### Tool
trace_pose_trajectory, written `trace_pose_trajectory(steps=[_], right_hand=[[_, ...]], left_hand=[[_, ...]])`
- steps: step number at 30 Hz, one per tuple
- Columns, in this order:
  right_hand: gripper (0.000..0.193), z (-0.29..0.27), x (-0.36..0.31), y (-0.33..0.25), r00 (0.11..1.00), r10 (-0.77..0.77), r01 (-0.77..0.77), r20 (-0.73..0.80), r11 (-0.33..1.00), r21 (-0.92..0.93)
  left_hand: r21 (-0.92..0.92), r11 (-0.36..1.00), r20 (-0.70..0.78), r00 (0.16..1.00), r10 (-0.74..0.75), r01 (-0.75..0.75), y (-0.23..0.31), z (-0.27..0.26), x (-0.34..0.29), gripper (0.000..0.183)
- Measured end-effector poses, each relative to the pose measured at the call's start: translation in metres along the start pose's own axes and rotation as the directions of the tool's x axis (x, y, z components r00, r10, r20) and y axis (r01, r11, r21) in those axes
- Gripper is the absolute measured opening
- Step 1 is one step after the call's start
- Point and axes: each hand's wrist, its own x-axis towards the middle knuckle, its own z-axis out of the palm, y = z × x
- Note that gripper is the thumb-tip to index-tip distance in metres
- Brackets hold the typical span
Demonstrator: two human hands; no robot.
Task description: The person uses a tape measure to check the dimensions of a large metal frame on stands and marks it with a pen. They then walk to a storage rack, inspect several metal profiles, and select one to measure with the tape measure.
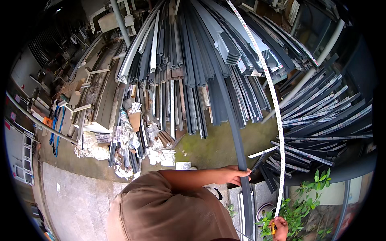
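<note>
My left hand (233, 175) reaches across from the left and closes around a long dark grey metal profile (233, 124). This profile runs from the stack at the top down past my body to the lower edge. At the lower right, my right hand (280, 228) is closed on a tape measure, whose case (274, 228) shows a little yellow and black. Its white blade (280, 140) is drawn out a long way and curves up over the stacked profiles. The far end of the blade leaves the view at the top.
Long grey profiles (193, 60) are stacked in layers ahead, their ends toward me. More labelled profiles (321, 124) fan out on the right behind a slanted pole (299, 86). A leafy green plant (307, 201) grows beside my right hand. Wrapped offcuts (128, 156) lie at left.
</note>
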Motion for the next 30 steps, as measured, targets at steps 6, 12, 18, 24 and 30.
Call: trace_pose_trajectory(steps=[6,12,18,24,30], right_hand=[[0.029,0.032,-0.004,-0.028,0.994,0.096,-0.092,-0.042,0.992,0.092],[0.019,0.069,0.015,-0.039,0.992,-0.122,0.123,-0.013,0.982,0.144],[0.019,0.056,-0.01,-0.058,0.989,-0.147,0.147,-0.008,0.989,0.037],[0.02,0.045,-0.028,-0.038,0.986,-0.16,0.162,-0.055,0.985,0.049],[0.02,0.03,-0.006,0.003,0.986,-0.166,0.164,0.0,0.971,0.174]], left_hand=[[0.028,0.946,-0.363,0.879,0.309,-0.322,0.138,-0.072,-0.001,0.055],[-0.025,0.967,-0.213,0.947,0.242,-0.253,0.103,-0.069,-0.003,0.044],[0.079,0.993,0.18,0.978,-0.1,0.087,0.027,-0.018,-0.026,0.046],[-0.033,0.996,-0.101,0.992,0.077,-0.081,0.049,-0.023,-0.015,0.042],[-0.026,0.999,-0.031,0.999,0.035,-0.036,0.015,0.004,-0.005,0.035]])
